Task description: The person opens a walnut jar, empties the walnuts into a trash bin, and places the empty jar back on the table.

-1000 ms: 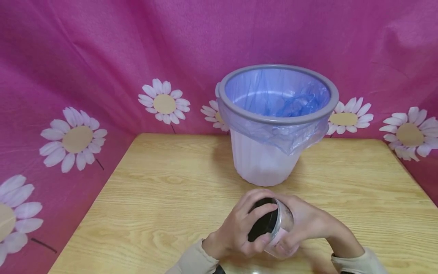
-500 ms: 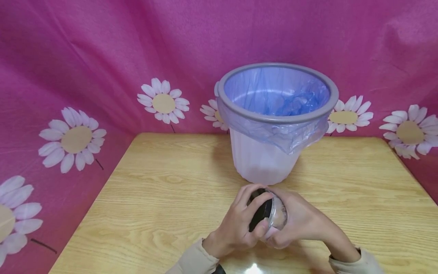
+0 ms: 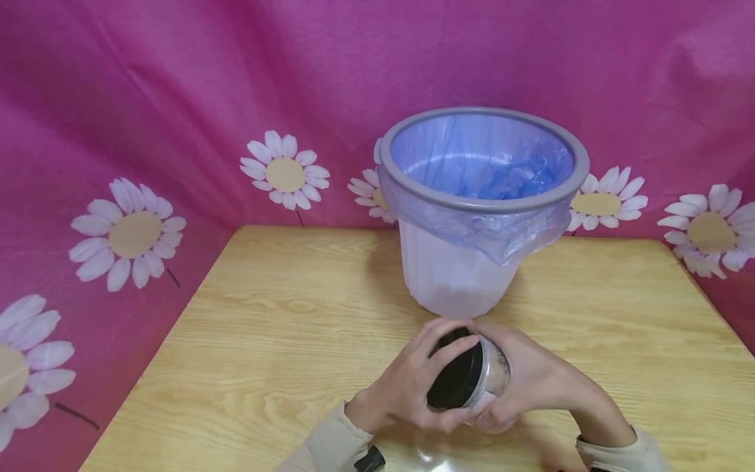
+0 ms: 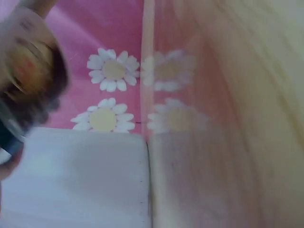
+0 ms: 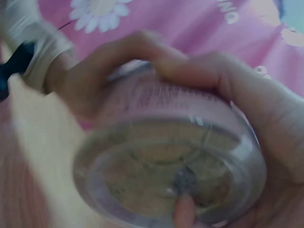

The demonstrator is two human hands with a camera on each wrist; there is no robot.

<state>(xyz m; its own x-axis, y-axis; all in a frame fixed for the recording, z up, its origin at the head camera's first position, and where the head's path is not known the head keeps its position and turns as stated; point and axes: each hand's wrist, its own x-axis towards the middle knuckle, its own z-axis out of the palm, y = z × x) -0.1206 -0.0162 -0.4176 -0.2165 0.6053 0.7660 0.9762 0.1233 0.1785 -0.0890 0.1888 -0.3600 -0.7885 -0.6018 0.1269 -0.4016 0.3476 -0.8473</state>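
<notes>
Gripping: left hand (image 3: 407, 387) is curling round the black lid (image 3: 454, 380); right hand (image 3: 531, 383) is wrapping the jar (image 3: 492, 377).
Jar: tilting between both hands, above the table (image 3: 265, 328), bin (image 3: 472, 275) just beyond.
Right wrist: clear base (image 5: 171, 185) showing.
Left wrist: blurring.

Both wrist views are smeared by blur. In the left wrist view the jar (image 4: 28, 80) is a streaked shape cut off by the left edge, and the hand holding it cannot be made out. In the head view the left hand (image 3: 407, 387) covers part of the lid (image 3: 457, 380), the right hand (image 3: 531, 383) hides the jar's far side, and both sleeves run off the bottom edge. The jar's contents stay unclear.
</notes>
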